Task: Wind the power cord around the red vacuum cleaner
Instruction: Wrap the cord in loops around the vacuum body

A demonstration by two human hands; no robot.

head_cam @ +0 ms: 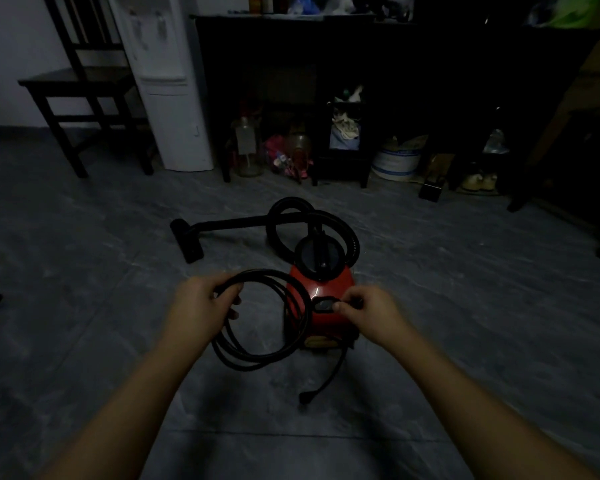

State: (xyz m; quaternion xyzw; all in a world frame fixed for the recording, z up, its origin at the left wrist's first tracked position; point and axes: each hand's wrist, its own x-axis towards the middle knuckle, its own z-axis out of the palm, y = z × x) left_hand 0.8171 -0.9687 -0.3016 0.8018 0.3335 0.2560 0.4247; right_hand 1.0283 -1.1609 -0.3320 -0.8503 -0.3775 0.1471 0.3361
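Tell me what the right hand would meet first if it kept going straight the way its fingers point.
The right hand points left at the dark oval panel on the red vacuum cleaner; its fingertips already look at the panel's edge, so that likely comes first. Depth is unclear in the dim light.

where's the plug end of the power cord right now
In the head view the plug lies on the floor at lower centre, just in front of the red vacuum cleaner, between the person's forearms.

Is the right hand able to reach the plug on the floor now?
Probably yes: the plug lies in the open below the right hand, nothing covering it, though that hand now pinches something at the vacuum cleaner.
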